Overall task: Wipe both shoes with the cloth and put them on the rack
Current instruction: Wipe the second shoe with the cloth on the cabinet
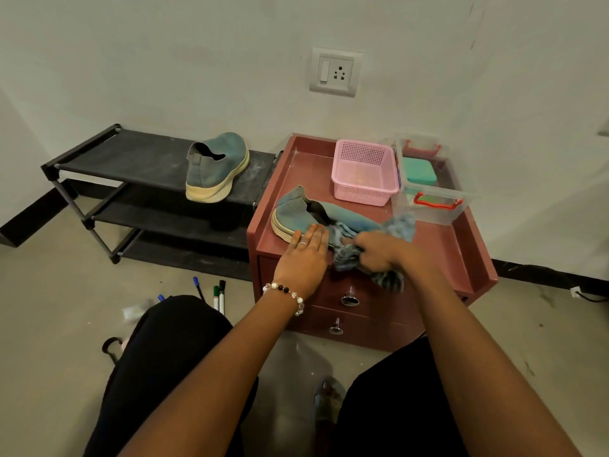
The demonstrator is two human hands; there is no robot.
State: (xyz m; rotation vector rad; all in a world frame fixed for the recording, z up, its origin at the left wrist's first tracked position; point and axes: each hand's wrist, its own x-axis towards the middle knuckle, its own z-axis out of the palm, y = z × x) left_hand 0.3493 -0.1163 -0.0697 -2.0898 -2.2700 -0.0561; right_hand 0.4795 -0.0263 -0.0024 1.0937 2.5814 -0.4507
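One teal slip-on shoe (216,168) with a cream sole stands on the top shelf of the black rack (131,156), heel toward me. The second teal shoe (298,211) lies on the red-brown drawer cabinet (438,239), heel to the left. My left hand (304,258) rests flat, fingers straight, against the shoe's near side. My right hand (377,252) grips a bunched blue-grey striped cloth (400,225) that lies over the shoe's toe end and hides it.
A pink mesh basket (364,171) and a clear lidded box (428,189) with a teal item stand at the cabinet's back. Several marker pens (217,295) lie on the floor by my left knee. A wall socket (334,72) is above.
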